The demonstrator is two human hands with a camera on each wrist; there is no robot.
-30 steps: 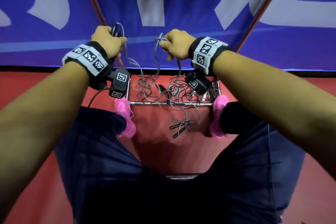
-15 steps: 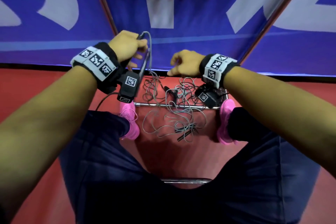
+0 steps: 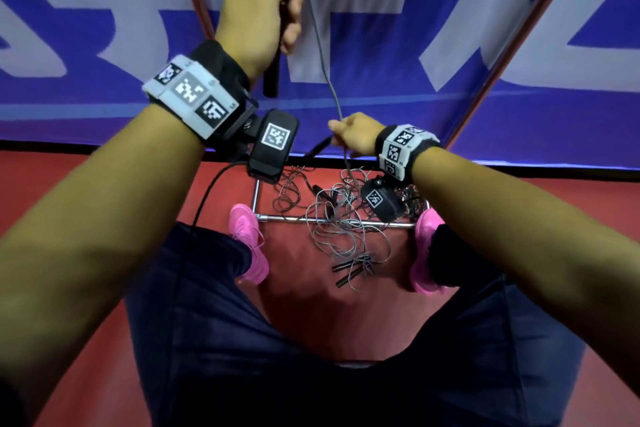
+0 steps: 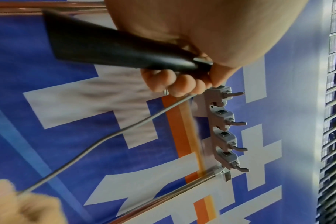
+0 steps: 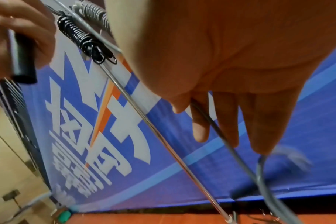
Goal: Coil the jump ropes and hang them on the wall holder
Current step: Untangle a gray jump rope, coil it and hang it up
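Observation:
My left hand (image 3: 259, 3) is raised high against the banner and grips a black jump-rope handle (image 3: 272, 80), also seen in the left wrist view as the handle (image 4: 115, 48). Its grey rope (image 3: 322, 55) runs down to my right hand (image 3: 356, 137), which pinches the rope (image 5: 211, 119) between thumb and index finger. Below that hand the rope drops into a tangle of ropes (image 3: 339, 232) on the red floor. The grey wall holder (image 4: 220, 133) with several hooks sits just beyond my left fingers (image 4: 182, 86).
A metal frame bar (image 3: 332, 220) crosses the floor between my pink shoes (image 3: 249, 239), under the tangle. Two black handles (image 3: 349, 274) lie in front of it. Slanted poles (image 3: 519, 45) lean on the blue banner. A dark coil (image 5: 82, 37) hangs near the holder.
My left hand has risen well up the banner with the handle, drawing the rope straight. My right hand, empty half a second ago, now pinches the rope lower down.

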